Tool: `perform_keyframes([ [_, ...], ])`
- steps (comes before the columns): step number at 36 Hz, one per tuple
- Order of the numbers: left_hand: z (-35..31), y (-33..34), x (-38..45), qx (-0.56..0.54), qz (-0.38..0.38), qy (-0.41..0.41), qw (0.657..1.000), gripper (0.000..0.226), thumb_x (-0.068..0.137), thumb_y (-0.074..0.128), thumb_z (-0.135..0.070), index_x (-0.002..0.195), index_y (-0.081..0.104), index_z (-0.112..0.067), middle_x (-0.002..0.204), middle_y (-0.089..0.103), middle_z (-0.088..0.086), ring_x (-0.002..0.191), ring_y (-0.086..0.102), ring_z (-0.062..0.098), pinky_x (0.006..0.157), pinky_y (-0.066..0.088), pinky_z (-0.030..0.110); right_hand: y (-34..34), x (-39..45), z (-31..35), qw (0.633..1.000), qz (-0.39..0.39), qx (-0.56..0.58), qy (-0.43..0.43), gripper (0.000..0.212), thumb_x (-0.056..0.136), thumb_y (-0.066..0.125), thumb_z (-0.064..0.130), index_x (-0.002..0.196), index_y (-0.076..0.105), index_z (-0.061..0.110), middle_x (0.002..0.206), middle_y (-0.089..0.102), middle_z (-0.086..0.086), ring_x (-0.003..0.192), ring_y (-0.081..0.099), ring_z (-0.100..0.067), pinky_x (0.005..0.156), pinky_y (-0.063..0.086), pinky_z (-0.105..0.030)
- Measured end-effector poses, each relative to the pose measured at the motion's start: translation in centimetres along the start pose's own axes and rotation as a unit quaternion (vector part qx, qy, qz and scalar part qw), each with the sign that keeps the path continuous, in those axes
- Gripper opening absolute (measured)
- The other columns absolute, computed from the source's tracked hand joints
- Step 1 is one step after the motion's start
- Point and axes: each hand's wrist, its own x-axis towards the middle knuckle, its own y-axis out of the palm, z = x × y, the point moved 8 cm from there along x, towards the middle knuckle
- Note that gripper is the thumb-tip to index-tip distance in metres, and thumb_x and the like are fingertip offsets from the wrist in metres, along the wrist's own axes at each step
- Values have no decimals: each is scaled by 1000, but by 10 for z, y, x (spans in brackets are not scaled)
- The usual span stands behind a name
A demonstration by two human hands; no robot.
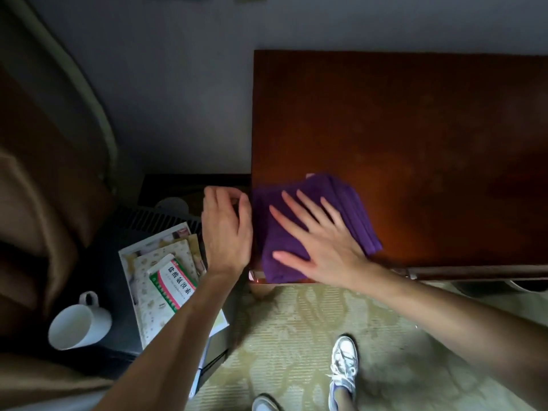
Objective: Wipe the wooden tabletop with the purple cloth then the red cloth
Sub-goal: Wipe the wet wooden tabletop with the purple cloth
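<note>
A folded purple cloth (332, 200) lies on the near left corner of the dark wooden tabletop (415, 129). My right hand (320, 241) presses flat on the cloth with fingers spread and straight. Just off the table's left edge, my left hand (226, 229) hovers with its fingers loosely curled and nothing visible in it. No red cloth is in view.
Left of the table stands a low black unit (118, 277) bearing a white mug (78, 321), papers and a medicine box (173, 281). Brown curtain fabric (35, 203) hangs at far left. Patterned carpet (296, 336) and my shoes (344, 369) lie below.
</note>
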Motion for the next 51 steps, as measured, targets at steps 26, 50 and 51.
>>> perform_keyframes([
  [26,-11,73,21,152,55,36,986,35,101,47,-31,128,56,-11,129,48,9,111,46,25,100,38,35,-26,293,-183,993,47,-6,-104,82,91,12,86,162,13,44,172,12,4,159,11,-21,126,14,-52],
  [50,0,25,11,99,-104,-77,987,34,98,46,-35,116,59,-9,117,55,12,108,55,31,89,43,45,-3,62,-57,995,-23,46,83,78,97,20,73,163,21,33,172,18,-3,158,16,-26,126,14,-51],
  [51,-2,20,8,80,-102,-96,987,37,98,45,-36,117,60,-8,118,55,13,108,55,32,90,43,44,-4,38,-44,995,-29,49,77,75,98,22,72,162,24,32,171,21,-4,158,19,-26,125,17,-52],
])
